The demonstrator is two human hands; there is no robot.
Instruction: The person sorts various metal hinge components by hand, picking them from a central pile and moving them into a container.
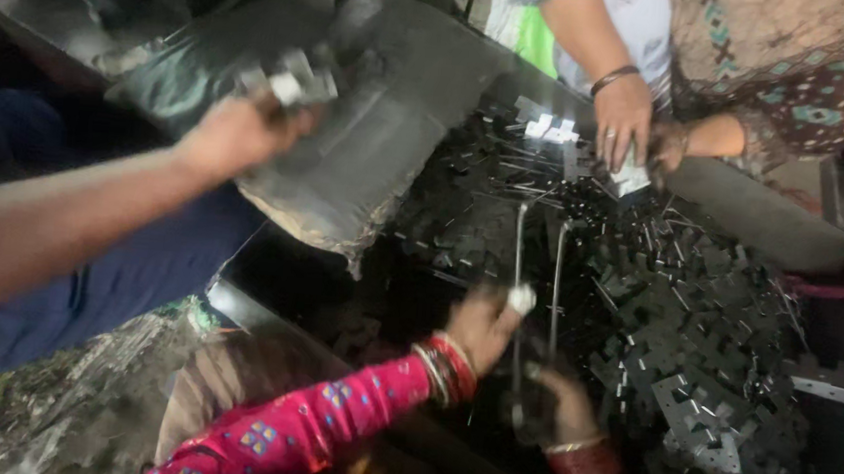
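Metal parts (706,330) in the pile look dark, flat and dull, with bright glints on cut edges; the clump (289,81) in the left hand (239,132) is shinier grey metal. The sack (391,114) is dark woven plastic with a slight sheen, frayed at its lower edge. Pink sleeve (327,420) is matt printed cloth; bangles (447,364) look glossy.

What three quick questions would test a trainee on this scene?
1. True or false: the left hand pinches a white piece.
2. The pile of metal parts is: A dark, B red, C yellow.
3. What does the co-worker's hand at far left hold up?
Key: 1 true; 2 A; 3 pale metal pieces.
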